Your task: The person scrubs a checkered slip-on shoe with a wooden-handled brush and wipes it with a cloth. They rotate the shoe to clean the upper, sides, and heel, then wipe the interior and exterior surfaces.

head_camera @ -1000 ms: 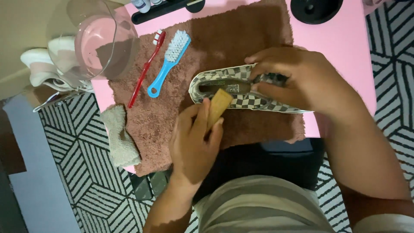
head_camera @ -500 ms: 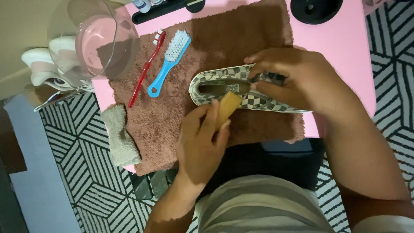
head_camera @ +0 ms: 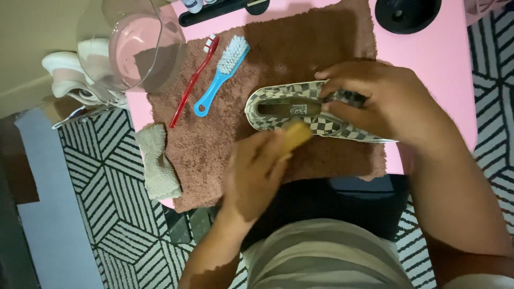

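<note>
towel [head_camera: 278,64], brown, covers most of your pink table [head_camera: 444,69]. checkered shoe [head_camera: 278,104] lies near its right edge, pinned by your right hand [head_camera: 385,101]. your left hand [head_camera: 257,171] grips a tan brush [head_camera: 297,134] against the shoe's side.

Only one label in view: a small rectangular printed patch [head_camera: 298,109] on the dark insole inside the checkered grey-and-cream slip-on shoe [head_camera: 278,99]. Pale ground, dark speckled marking, too small and blurred to make out. It sits about midway along the shoe's opening, just left of my right hand [head_camera: 380,99], which grips the shoe's upper, and just above my left hand [head_camera: 257,171]. No packages, signs or screens that I can tell.
</note>
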